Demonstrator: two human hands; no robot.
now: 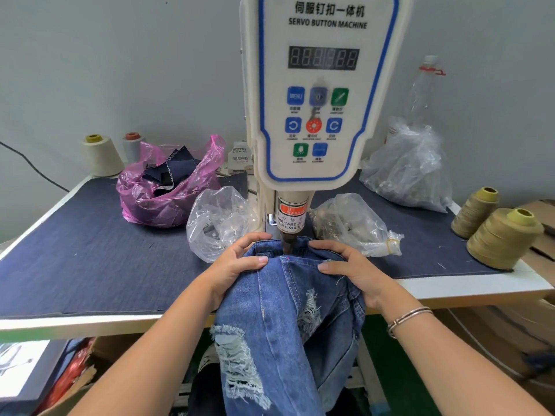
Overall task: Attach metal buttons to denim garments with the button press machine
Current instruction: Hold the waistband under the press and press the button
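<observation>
Under one press head [288, 235], two hands, left hand [237, 265] and right hand [351, 268], grip one jeans [288, 295] waistband.

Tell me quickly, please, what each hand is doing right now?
Left hand: grips the jeans waistband under the press head.
Right hand: grips the same waistband.

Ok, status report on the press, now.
Left hand, right hand gripping jeans waistband. Waistband under press head. Fingers close beside it.
</observation>
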